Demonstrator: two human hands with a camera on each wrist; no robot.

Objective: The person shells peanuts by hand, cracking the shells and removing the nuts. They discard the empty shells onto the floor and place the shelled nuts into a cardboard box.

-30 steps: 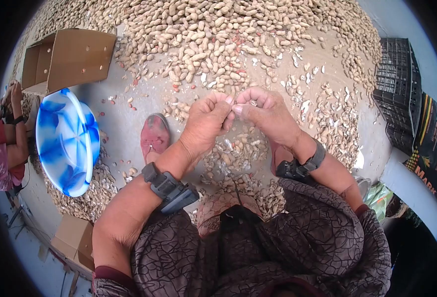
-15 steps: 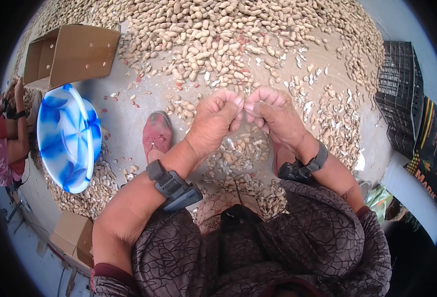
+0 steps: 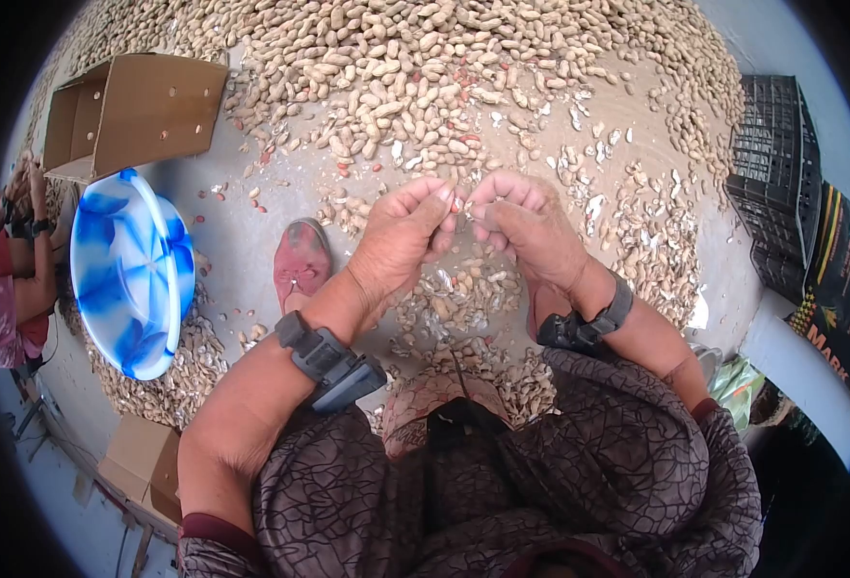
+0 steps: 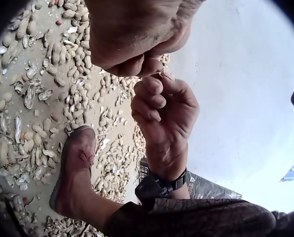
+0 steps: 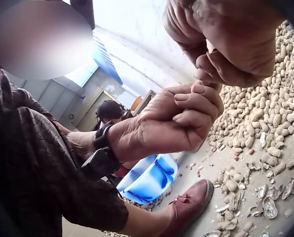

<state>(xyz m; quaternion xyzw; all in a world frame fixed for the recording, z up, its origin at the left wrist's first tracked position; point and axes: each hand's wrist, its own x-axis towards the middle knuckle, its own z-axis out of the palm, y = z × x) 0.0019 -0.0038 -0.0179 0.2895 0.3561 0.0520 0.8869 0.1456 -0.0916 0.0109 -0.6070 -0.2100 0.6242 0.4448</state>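
Both hands meet in front of the body, fingertips nearly together above the floor. My left hand pinches a small reddish peanut kernel between thumb and forefinger, mostly hidden by the fingers. Close beside it, the right hand has thumb and forefinger pinched at a pale bit of peanut shell, its other fingers curled. In the left wrist view the right hand faces up toward the left fingertips. Beyond the hands lies a big heap of unshelled peanuts.
Broken shells cover the floor between the shoes. To the left stand a blue and white basin and an open cardboard box. A black plastic crate is at the right. Another person sits at far left.
The hands drew slightly apart, then came near each other again. A reddish kernel now shows at the left fingertips, and a small gap parts the two hands.
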